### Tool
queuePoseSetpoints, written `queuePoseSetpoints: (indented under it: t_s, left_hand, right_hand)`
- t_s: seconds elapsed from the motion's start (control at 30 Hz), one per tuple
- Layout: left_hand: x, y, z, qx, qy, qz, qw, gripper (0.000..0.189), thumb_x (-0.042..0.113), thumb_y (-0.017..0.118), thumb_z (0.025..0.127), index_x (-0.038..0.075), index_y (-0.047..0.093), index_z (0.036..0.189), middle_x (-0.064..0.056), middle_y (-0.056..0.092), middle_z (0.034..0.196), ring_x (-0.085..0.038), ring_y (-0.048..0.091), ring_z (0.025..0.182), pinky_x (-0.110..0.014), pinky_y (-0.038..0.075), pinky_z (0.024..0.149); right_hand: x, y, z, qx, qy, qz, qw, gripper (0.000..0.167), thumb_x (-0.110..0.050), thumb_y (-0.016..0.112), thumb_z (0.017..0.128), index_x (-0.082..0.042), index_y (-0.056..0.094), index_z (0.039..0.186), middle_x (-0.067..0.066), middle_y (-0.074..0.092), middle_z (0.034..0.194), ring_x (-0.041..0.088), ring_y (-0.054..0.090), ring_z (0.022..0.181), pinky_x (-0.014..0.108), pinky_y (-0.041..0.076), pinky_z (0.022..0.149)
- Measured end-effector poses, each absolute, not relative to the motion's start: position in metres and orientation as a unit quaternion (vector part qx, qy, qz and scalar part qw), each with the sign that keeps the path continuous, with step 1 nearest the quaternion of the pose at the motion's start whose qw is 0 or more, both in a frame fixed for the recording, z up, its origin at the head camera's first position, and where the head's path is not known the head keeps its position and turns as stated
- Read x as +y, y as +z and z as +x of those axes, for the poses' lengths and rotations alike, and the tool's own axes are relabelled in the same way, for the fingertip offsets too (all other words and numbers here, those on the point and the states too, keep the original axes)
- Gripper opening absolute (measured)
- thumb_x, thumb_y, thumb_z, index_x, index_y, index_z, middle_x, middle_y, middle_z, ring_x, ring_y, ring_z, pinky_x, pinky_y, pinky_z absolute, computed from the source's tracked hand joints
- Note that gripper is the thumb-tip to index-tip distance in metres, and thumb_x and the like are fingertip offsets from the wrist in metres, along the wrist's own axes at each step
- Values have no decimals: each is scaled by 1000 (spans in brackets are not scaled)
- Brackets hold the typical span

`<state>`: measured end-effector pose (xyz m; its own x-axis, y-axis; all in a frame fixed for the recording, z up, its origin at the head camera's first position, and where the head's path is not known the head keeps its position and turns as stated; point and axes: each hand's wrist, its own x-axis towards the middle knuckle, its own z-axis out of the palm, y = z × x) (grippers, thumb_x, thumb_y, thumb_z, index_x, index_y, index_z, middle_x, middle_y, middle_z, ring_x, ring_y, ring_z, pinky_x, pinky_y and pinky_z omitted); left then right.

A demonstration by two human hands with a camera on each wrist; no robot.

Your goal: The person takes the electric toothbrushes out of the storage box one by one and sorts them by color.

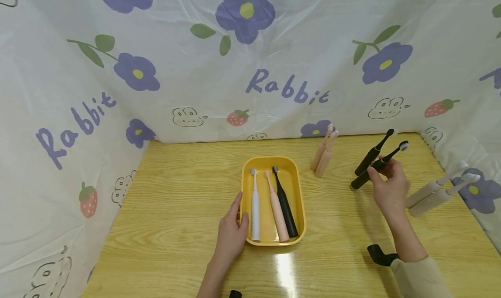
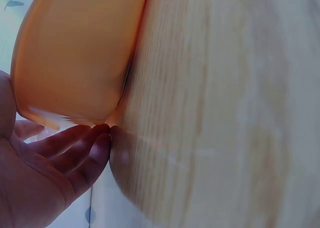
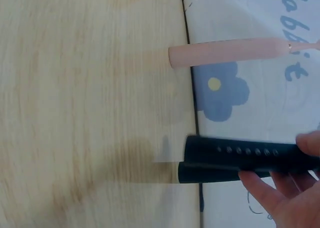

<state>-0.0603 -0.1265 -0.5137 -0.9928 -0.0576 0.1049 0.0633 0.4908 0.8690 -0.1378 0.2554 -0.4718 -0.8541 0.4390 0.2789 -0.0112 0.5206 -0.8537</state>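
Tabletop (image 1: 176,202), cropped; right hand (image 1: 391,189), part-hiding gripped toothbrush (image 1: 365,179)

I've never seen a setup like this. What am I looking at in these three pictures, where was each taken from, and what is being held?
There is no machine here: a person works with two bare hands. The wide picture comes from a camera worn on the head, looking forward and down. The other two come from cameras on the left and right wrists, and their scenes appear turned sideways.

On the table is a yellow tray. In it lie a white brush, a pink brush and a black brush. To its right stand a pink pair and, farther right, a pale pair.

The left hand holds the tray by its left side. The right hand grips a second black brush; a third is just behind it.
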Motion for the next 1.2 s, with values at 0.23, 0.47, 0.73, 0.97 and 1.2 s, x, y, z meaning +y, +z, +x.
queuePoseSetpoints:
  t_s: [0.23, 0.47, 0.73, 0.97, 1.2]
  left_hand:
    - [-126, -514, -60, -857, -513, 1, 50, 58, 4, 56, 102, 10, 42, 158, -24, 66, 124, -13, 56, 70, -26, 49, 55]
    - [-127, -514, -60, -857, -513, -4, 51, 58, 4, 56, 102, 10, 42, 158, -25, 66, 125, -10, 52, 63, -26, 47, 52]
    - [-126, -514, -59, -863, -502, -3, 54, 59, 4, 57, 101, 10, 42, 158, -23, 67, 119, -5, 41, 52, -25, 43, 47]
    - [-127, -513, -60, -865, -498, 1, 55, 59, 4, 57, 101, 10, 42, 158, -24, 66, 126, -10, 50, 61, -25, 46, 50]
    - [-127, -513, -60, -864, -501, 1, 56, 59, 4, 57, 101, 11, 42, 157, -23, 66, 127, -14, 57, 71, -26, 49, 53]
  right_hand:
    - [256, -477, -145, -815, 469, -157, 301, 36, -13, 68, 99, 0, 62, 132, -7, 63, 107, -13, 53, 92, 20, 45, 85]
    - [255, -480, -150, -819, 452, -175, 308, 35, -12, 68, 98, 0, 61, 131, 4, 64, 110, 4, 60, 98, 14, 40, 72]
    - [254, -482, -152, -816, 449, -175, 318, 36, -12, 70, 98, 2, 61, 130, 0, 63, 107, 22, 64, 104, 15, 39, 71]
    - [252, -484, -155, -820, 456, -179, 297, 37, -14, 69, 98, 3, 60, 130, 2, 61, 108, 7, 56, 99, 16, 39, 76]
    - [254, -483, -158, -832, 450, -180, 268, 41, -16, 67, 99, 2, 57, 134, 15, 63, 117, 26, 59, 107, 23, 42, 83]
